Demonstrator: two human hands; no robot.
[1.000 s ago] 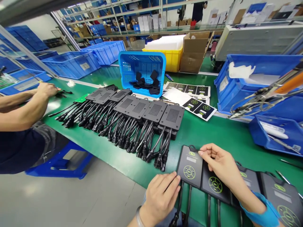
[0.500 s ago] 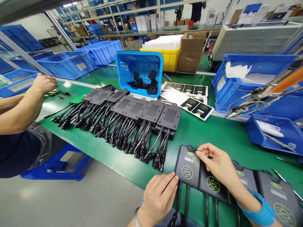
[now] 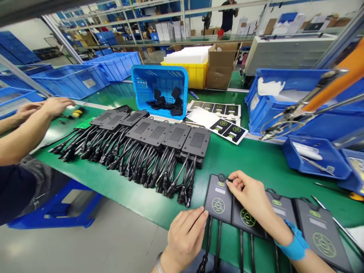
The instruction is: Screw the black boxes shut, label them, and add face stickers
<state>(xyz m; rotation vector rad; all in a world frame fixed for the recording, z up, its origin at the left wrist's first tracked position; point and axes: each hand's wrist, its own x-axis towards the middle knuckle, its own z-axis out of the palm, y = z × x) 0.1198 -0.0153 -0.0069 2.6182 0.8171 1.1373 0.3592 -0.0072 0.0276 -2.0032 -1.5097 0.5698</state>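
Observation:
A black control box [image 3: 217, 195] with a green-printed face panel lies flat on the green bench, leftmost in a row of similar boxes. My left hand [image 3: 187, 235], fingers pressed together, holds its lower left corner. The thumb and index finger of my right hand [image 3: 250, 193] are pinched together at the box's upper right edge; anything between them is hidden. Under my right wrist lies a second control box [image 3: 247, 217], partly covered. Two more boxes, a third [image 3: 280, 212] and a fourth [image 3: 321, 239], continue the row to the right. Black cables hang from their lower edges.
Stacked black housings [image 3: 196, 142] with cables fill the bench's left middle. Behind them are a blue basket [image 3: 160, 113] of black pieces and printed label sheets [image 3: 233, 131]. Blue bins [image 3: 256, 102] and a screwdriver [image 3: 338, 223] lie right. A co-worker's hands [image 3: 57, 106] work at far left.
The whole view has shifted a little, so the bench things sit further left. My hands keep the same hold on the control box. The co-worker's hands have moved, and a yellow-black tool shows beside them.

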